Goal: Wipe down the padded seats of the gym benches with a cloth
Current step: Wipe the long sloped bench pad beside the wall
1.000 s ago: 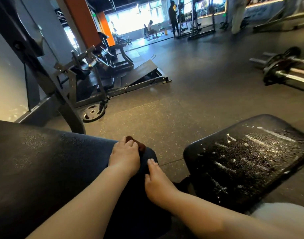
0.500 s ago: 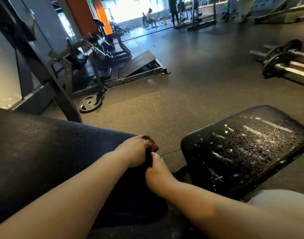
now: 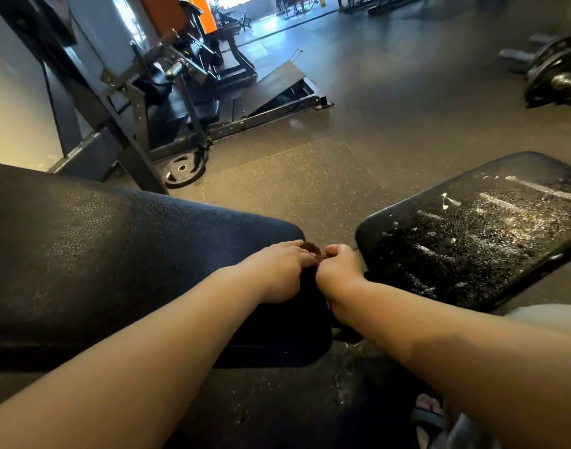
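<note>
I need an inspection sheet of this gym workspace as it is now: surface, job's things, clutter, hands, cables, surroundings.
Surface: large dark padded seat on the left, its texture dull, no droplets seen.
Job's things: brown cloth, mostly hidden between the hands; second pad on the right, covered with wet streaks and droplets, not yet wiped.
Clutter: nothing seen on the pads.
Hands: left hand grips the cloth at the seat's end; right hand is curled beside it, grip on the cloth unclear.
Cables: nothing seen.
Surroundings: speckled rubber floor; weight plate by a machine frame; barbell far right.
</note>
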A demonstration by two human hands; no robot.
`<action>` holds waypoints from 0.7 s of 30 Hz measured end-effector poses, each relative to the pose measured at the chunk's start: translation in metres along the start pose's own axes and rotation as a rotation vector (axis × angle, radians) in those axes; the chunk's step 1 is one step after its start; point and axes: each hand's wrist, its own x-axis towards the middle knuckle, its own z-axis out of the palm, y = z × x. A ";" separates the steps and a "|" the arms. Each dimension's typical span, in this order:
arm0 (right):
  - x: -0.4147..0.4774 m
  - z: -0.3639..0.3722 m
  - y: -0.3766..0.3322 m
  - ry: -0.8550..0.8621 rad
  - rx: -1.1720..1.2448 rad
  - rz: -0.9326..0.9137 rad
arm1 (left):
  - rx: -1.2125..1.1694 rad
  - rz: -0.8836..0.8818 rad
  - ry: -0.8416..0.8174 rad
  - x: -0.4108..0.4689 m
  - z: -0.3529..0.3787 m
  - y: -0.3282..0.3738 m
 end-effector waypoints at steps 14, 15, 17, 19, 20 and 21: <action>-0.014 -0.004 -0.002 -0.050 -0.120 -0.108 | 0.107 -0.085 0.201 -0.063 0.022 0.066; -0.017 -0.005 -0.004 -0.060 -0.120 -0.099 | 0.102 -0.053 0.184 -0.071 0.023 0.066; -0.018 -0.004 -0.007 -0.075 -0.107 -0.095 | 0.103 -0.081 0.202 -0.079 0.020 0.054; -0.019 -0.001 -0.005 -0.082 -0.094 -0.098 | 0.134 -0.239 0.262 -0.082 0.009 0.032; -0.021 0.001 -0.002 -0.092 -0.086 -0.099 | 0.146 -0.353 0.291 -0.085 0.003 0.021; -0.023 0.004 0.001 -0.110 -0.093 -0.104 | 0.139 -0.462 0.319 -0.088 -0.002 0.014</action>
